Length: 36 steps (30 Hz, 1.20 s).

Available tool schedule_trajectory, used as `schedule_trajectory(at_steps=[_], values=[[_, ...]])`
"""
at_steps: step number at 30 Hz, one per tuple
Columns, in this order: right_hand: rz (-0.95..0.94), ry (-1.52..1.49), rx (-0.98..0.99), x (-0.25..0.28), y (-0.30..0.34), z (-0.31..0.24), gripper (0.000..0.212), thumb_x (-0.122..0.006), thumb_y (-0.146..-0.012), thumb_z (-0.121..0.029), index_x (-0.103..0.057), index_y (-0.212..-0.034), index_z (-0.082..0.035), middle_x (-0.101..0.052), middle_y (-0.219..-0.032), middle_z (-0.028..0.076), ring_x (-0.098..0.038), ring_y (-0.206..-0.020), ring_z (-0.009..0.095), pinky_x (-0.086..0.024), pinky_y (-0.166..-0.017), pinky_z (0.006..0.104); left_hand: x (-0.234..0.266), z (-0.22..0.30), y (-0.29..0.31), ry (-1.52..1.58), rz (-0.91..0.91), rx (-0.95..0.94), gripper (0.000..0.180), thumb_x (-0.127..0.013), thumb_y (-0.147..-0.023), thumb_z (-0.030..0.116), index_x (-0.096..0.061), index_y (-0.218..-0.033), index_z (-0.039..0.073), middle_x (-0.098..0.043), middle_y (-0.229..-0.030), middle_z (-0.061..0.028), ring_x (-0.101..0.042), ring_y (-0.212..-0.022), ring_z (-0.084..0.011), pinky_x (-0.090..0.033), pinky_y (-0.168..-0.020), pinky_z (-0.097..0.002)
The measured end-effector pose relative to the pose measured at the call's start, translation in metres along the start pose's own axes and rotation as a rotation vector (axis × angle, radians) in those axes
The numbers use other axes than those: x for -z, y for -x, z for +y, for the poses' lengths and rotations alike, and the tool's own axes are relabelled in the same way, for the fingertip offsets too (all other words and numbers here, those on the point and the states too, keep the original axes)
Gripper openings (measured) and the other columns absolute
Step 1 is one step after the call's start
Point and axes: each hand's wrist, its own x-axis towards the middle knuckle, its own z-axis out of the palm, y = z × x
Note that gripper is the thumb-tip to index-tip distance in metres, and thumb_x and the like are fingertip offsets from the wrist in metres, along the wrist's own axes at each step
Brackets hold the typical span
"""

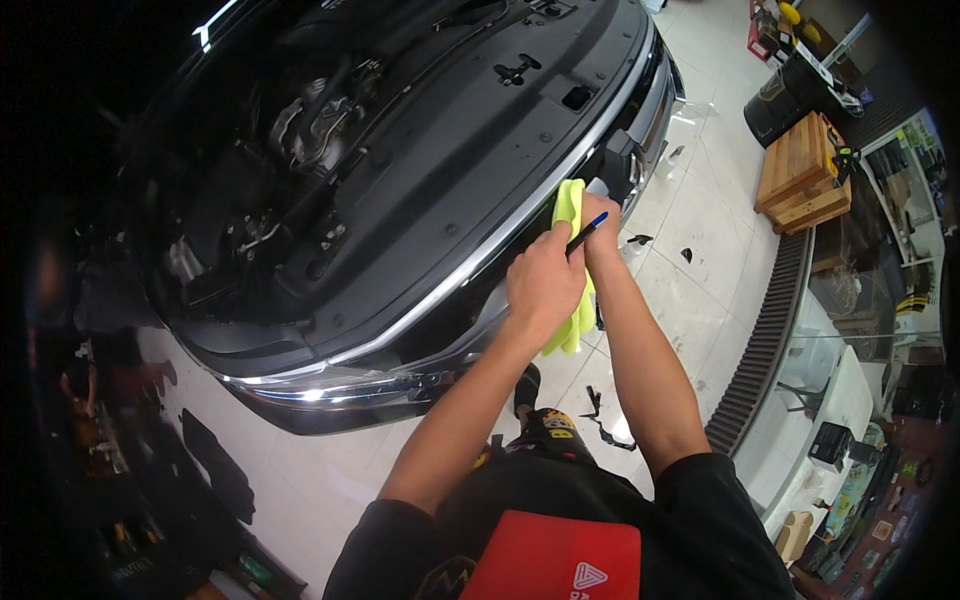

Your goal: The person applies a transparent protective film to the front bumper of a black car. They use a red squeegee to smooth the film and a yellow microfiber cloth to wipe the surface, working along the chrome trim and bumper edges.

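My left hand point(543, 283) grips a thin black tool with a blue tip point(586, 233) and a yellow-green cloth point(572, 322) that hangs below it. My right hand point(599, 217) presses the upper part of the same cloth against the chrome strip point(470, 270) on the front edge of a dark car point(420, 170). The car's hood is up, and the engine bay point(310, 130) shows. Both hands sit close together at the car's front near the headlight point(630, 170).
White tiled floor point(700, 200) with small dark scraps lies to the right. A wooden crate point(800, 175) and a black barrel point(780, 105) stand at the upper right. A ribbed black mat point(765, 340) curves beside a glass counter. Shelves with items are on the left.
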Motion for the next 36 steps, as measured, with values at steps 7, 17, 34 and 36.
schedule_trajectory(at_steps=[7, 17, 34, 36], values=[[-0.018, 0.170, 0.039, -0.027, 0.070, 0.014, 0.036, -0.063, -0.091, -0.024, -0.066, -0.069, 0.004, -0.060, -0.061, 0.010, -0.054, -0.058, 0.017, -0.043, -0.056, 0.0398, 0.052, -0.032, 0.048, 0.072, -0.033, 0.047, 0.026, -0.058, -0.099, 0.028, -0.057, -0.094, 0.003, -0.068, -0.088, -0.0219, -0.065, -0.086, -0.0474, -0.048, -0.074, -0.0562], [0.212, 0.182, -0.100, -0.095, 0.235, 0.064, 0.036, -0.065, -0.090, -0.028, -0.069, -0.072, 0.004, -0.061, -0.060, 0.017, -0.058, -0.058, 0.029, -0.046, -0.063, 0.0463, 0.170, -0.108, 0.157, 0.133, -0.097, 0.101, 0.023, -0.058, -0.099, 0.025, -0.054, -0.092, 0.003, -0.066, -0.084, -0.0195, -0.064, -0.083, -0.0457, -0.047, -0.069, -0.0546], [0.016, 0.553, 0.202, -0.081, 0.336, 0.012, 0.028, -0.060, -0.091, -0.022, -0.074, -0.097, 0.002, -0.069, -0.074, 0.015, -0.063, -0.064, 0.019, -0.051, -0.065, 0.0388, 0.233, -0.172, 0.218, 0.389, -0.023, -0.142, 0.019, -0.061, -0.099, 0.021, -0.060, -0.101, 0.003, -0.066, -0.083, -0.0214, -0.064, -0.079, -0.0443, -0.049, -0.069, -0.0485], [-0.244, 0.572, 0.242, -0.038, 0.347, -0.002, 0.023, -0.066, -0.088, -0.019, -0.072, -0.102, -0.002, -0.068, -0.079, 0.015, -0.066, -0.068, 0.026, -0.052, -0.067, 0.0393, 0.247, -0.160, 0.209, 0.523, -0.018, -0.065, 0.018, -0.061, -0.100, 0.020, -0.061, -0.104, 0.002, -0.067, -0.083, -0.0208, -0.066, -0.078, -0.0418, -0.050, -0.069, -0.0442]])
